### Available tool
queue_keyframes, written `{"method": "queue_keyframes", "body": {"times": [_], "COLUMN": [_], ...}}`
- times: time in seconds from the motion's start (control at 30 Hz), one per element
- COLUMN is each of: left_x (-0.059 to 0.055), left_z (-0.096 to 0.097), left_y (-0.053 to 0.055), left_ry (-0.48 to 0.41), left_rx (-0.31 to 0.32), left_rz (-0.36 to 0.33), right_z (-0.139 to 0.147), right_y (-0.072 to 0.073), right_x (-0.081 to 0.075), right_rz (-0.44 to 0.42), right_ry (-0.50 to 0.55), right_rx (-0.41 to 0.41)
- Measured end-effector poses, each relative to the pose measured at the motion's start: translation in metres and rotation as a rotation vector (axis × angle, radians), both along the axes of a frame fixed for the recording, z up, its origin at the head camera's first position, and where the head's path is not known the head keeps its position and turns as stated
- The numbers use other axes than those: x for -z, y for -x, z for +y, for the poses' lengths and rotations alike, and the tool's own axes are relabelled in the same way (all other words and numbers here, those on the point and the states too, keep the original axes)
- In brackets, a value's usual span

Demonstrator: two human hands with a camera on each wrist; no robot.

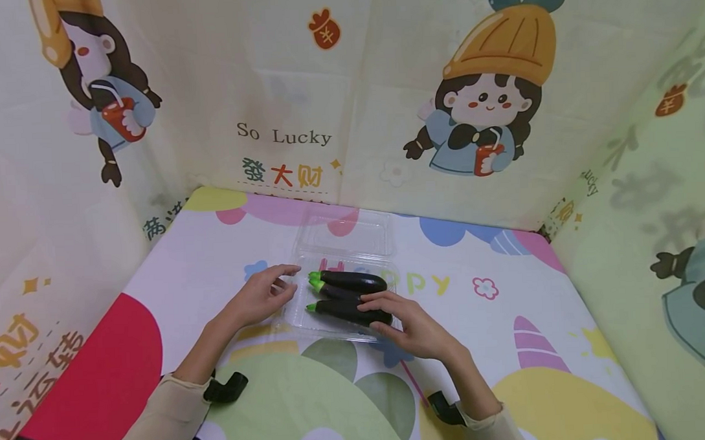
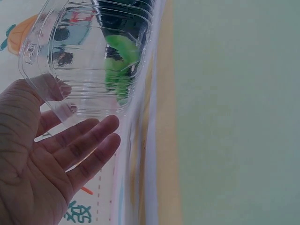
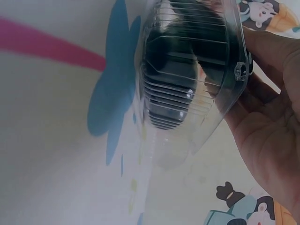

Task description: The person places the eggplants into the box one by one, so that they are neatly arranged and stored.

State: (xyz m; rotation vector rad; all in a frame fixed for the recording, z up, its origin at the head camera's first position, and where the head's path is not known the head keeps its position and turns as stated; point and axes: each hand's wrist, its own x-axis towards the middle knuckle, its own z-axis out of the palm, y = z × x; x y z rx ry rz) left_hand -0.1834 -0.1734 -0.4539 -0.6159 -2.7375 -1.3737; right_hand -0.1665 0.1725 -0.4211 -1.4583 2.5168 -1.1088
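Observation:
A clear plastic clamshell box (image 1: pixel 298 322) lies on the table with its lid (image 1: pixel 347 236) folded back to the far side. Inside are three dark eggplants with green stem ends pointing left: a far eggplant (image 1: pixel 355 282), a middle eggplant (image 1: pixel 337 293) and a near eggplant (image 1: pixel 341 310). My left hand (image 1: pixel 267 293) is at the box's left rim, fingers loosely bent and holding no eggplant. In the left wrist view its thumb shows through the clear plastic. My right hand (image 1: pixel 414 324) reaches over the box's right end, fingers over the eggplants' blunt ends. Whether they press on them cannot be told.
The table wears a colourful printed cloth (image 1: pixel 203 283). A cartoon-printed curtain (image 1: pixel 378 115) stands upright behind the table and along both sides. A black wrist mount (image 1: pixel 225 387) sits at the left cuff, another black mount (image 1: pixel 445 408) at the right.

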Motion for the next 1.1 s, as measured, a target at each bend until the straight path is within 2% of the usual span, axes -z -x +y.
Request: {"method": "queue_keyframes", "body": {"times": [0.13,0.43,0.77,0.93,1.1], "left_x": [0.0,0.0,-0.002,-0.002,0.0], "left_z": [0.0,0.002,0.001,0.0,-0.002], "left_y": [0.0,0.001,0.001,0.0,0.0], "left_ry": [-0.002,0.004,-0.005,-0.014,-0.014], "left_rx": [0.002,0.005,0.024,0.026,0.021], "left_rz": [-0.001,-0.005,0.006,0.014,0.011], "right_z": [0.0,0.001,0.002,0.005,0.014], "right_y": [-0.001,-0.003,-0.005,-0.011,-0.019], "right_x": [0.001,0.002,0.004,0.004,0.003], "right_rz": [-0.034,-0.037,0.006,0.035,0.045], "right_ry": [-0.009,-0.014,0.026,0.041,0.038], "right_rx": [0.026,0.049,0.076,0.118,0.204]}}
